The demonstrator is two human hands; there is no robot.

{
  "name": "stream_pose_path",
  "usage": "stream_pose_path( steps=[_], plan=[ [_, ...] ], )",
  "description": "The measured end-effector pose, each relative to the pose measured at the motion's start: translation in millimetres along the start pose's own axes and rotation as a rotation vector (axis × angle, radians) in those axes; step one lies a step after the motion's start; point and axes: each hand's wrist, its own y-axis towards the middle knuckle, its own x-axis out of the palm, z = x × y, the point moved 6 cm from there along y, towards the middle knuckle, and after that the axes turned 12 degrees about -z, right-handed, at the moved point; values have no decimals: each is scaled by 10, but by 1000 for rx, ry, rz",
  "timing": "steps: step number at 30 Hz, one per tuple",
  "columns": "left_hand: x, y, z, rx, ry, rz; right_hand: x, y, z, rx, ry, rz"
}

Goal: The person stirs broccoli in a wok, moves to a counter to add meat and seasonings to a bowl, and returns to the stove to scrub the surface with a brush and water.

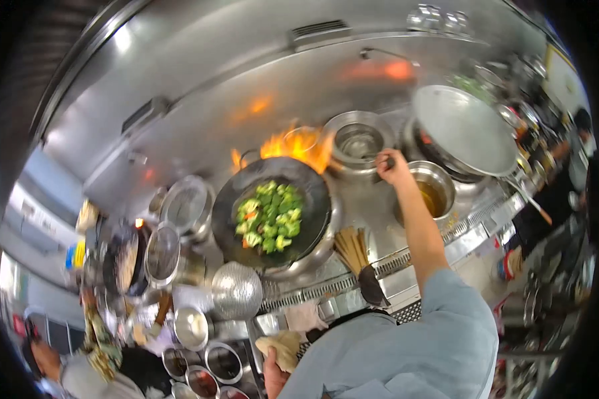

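Note:
My right hand point(394, 167) reaches out over the stove, closed around a dark-ended utensil handle point(390, 161); the utensil's other end I cannot make out. Just left of this hand is a metal pot point(359, 141), and below it a pot of yellowish liquid point(434, 189). Low in the view, my left hand point(273, 376) grips a folded beige cloth point(283, 349). Between the hands, a large dark wok point(236, 193) holds broccoli point(269, 216) with a few orange pieces. Flames point(293, 147) rise behind its far rim.
A large pale wok point(466, 130) sits tilted on the right burner. A bamboo brush point(354, 253) lies at the stove's front edge. A perforated strainer point(237, 290) and several sauce containers point(223, 362) stand left. Another person point(80, 372) works at lower left.

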Motion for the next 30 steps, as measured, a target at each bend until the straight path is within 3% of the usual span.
stream_pose_path(
  steps=[2,4,6,15,18,20,25,29,30],
  plan=[
    [112,-120,81,15,74,84,121,-60,82,34,37,-48],
    [-50,-73,-6,6,-9,48,420,-249,231,104,42,-76],
    [8,-44,-7,11,-39,33,787,-523,370,104,-82,40],
    [148,127,93,-4,37,-90,1386,-1231,1036,308,-205,-89],
    [181,135,129,-39,35,-119,1390,-1247,1269,366,-524,-47],
    [116,165,120,-46,44,-117,1565,-1305,1474,401,-929,15],
    [151,163,141,-58,33,-104,1735,-1228,1960,475,-1640,-223],
    [99,220,138,-66,50,-90,1657,-1057,2309,551,-1835,-307],
    [97,225,133,-62,48,-95,1498,-996,2353,414,-1964,-426]
  ],
)
